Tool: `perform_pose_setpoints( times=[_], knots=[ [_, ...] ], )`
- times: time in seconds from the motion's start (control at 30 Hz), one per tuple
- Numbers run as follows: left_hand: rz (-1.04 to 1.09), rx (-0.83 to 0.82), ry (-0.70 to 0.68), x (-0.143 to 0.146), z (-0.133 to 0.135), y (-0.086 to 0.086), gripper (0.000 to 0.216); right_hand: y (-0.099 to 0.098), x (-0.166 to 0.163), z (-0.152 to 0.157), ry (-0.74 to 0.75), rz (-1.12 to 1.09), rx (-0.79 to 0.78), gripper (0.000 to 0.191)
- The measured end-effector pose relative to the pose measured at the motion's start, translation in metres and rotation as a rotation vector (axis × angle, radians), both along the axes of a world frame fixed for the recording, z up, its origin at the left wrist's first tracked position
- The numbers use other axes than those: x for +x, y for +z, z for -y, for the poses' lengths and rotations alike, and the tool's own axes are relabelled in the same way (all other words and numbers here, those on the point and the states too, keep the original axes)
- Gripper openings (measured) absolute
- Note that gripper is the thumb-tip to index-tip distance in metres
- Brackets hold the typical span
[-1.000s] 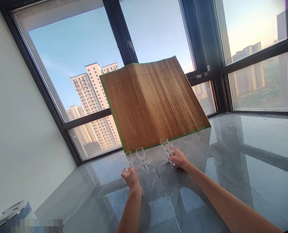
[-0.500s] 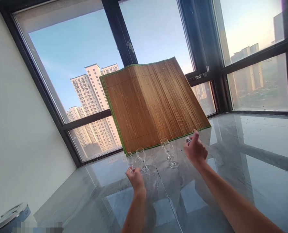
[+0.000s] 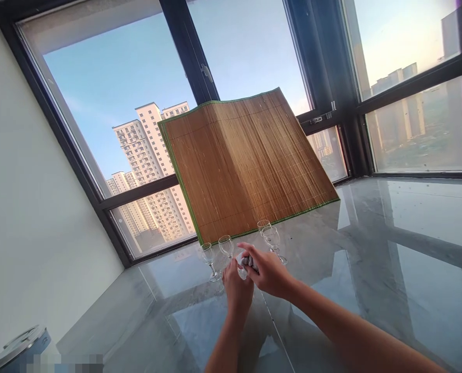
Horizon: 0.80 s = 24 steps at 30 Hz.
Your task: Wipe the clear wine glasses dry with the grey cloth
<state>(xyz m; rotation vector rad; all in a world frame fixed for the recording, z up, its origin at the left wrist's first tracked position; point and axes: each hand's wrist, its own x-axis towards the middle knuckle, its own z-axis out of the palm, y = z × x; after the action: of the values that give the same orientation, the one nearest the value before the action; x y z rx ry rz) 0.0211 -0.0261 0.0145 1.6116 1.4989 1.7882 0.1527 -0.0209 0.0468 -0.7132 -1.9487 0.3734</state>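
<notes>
Several small stemmed glasses stand in a row on the glossy grey marble surface (image 3: 371, 269): a left glass (image 3: 208, 257), a middle glass (image 3: 226, 245) and a right pair (image 3: 271, 239). My left hand (image 3: 236, 286) and my right hand (image 3: 267, 270) meet just in front of the glasses. Both are closed on a small grey and white object (image 3: 245, 261) held between them; I cannot make out what it is. Neither hand touches a glass.
A brown bamboo mat with a green edge (image 3: 246, 160) leans against the window behind the glasses. Dark window frames run along the back and right. A white wall stands on the left. A round metal-lidded container (image 3: 16, 347) sits at the lower left.
My left hand let go of the left glass and moved right. My right hand came back from the right with a small object. Both hands now meet in front of the glasses.
</notes>
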Motion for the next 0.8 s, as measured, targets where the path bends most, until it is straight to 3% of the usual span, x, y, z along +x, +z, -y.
perform_pose_setpoints(
  times=[0.1,0.2,0.37,0.57,0.8],
  knots=[
    [-0.205,0.025,0.064,0.0,-0.001,-0.006,0.028,0.005,0.008,-0.008,-0.077,-0.005,0.009,0.058],
    [-0.392,0.051,0.135,-0.001,-0.001,-0.007,0.051,0.007,0.012,-0.013,-0.15,-0.057,0.008,0.054],
    [-0.411,0.093,0.195,-0.004,-0.002,-0.005,0.056,0.003,0.011,-0.019,-0.194,-0.187,-0.026,0.053],
    [-0.197,0.131,0.181,-0.011,0.0,-0.003,0.05,-0.007,0.008,-0.031,-0.097,-0.325,-0.146,0.051],
    [0.404,-0.083,-0.241,-0.017,-0.004,-0.006,0.041,-0.025,-0.009,-0.027,-0.05,-0.302,-0.234,0.056]
  ],
)
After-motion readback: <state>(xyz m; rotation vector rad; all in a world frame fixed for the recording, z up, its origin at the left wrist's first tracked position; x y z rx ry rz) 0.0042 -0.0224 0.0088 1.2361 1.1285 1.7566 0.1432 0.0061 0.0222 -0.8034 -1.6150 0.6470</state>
